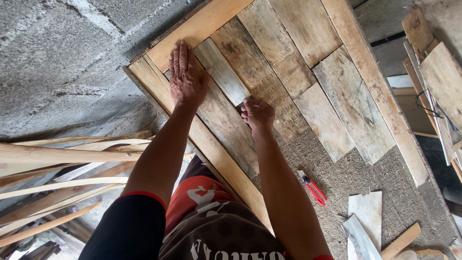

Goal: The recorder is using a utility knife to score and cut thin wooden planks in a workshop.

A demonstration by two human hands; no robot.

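The right hand (257, 113) has its grip curled narrow on the near end of a weathered plank (222, 72), whose long axis runs away up-left, while the left hand (185, 77) lies flat and open just beside it on the framed panel (365, 62).

The right hand (257, 114) curls its fingertips under, so what they pinch against the short grey plank (222, 72) stays hidden, perhaps its end. The wooden panel (358, 58) runs off the top edge. The pale offcuts (364, 216) are cut off below.
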